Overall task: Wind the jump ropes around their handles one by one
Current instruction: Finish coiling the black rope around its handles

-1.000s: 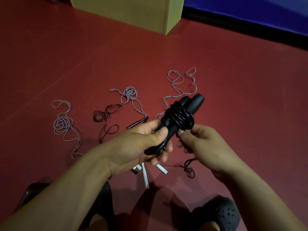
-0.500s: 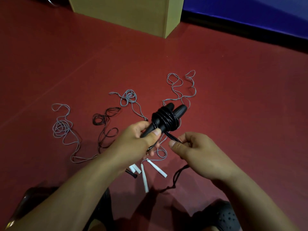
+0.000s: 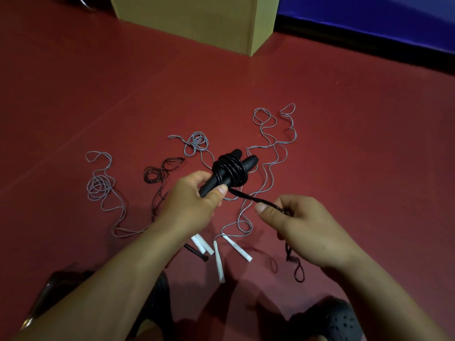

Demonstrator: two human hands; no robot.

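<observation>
A pair of black handles, bound in coils of black rope, is gripped above the red floor by the left hand. The rope's loose tail is pinched by the right hand. Grey ropes with white handles are spread beneath.

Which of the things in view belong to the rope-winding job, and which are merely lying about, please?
Job: black handles, black cord, left hand, right hand, grey ropes with white handles, dark rope on the floor.

Lying about: cardboard box, blue mat, black shoes.
</observation>
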